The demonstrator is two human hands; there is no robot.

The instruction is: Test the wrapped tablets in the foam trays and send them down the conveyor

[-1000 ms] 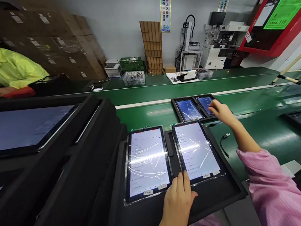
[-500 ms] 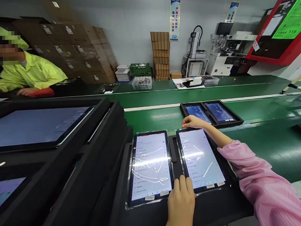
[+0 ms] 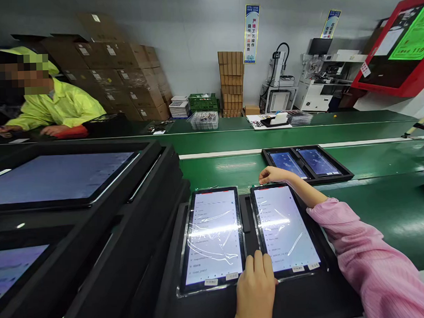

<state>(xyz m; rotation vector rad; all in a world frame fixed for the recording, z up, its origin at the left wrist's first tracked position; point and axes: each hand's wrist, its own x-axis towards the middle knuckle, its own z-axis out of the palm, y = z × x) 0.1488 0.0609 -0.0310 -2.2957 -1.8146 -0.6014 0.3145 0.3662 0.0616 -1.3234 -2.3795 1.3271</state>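
Two tablets with lit screens lie side by side in a black foam tray (image 3: 289,297); clear film with creases covers them. My left hand (image 3: 256,285) is closed at the lower left corner of the right tablet (image 3: 286,230), its fingers together over the edge and hiding that corner. At the top edge of the same tablet, my right hand (image 3: 272,174) is pinched, its fingertips on the edge near the upper left corner. The left tablet (image 3: 213,238) lies beside my left hand, with white labels along its lower edge.
Stacked black foam trays (image 3: 131,236) with tablets rise at the left. Another tray (image 3: 313,177) with two tablets sits on the green conveyor (image 3: 219,167) beyond. A person in yellow (image 3: 67,106) works at the far left. Cartons (image 3: 140,82) stand behind.
The view has tilted up a little and swung left, so the background sits lower and further right. Both hands keep nearly the same places at the right tablet.
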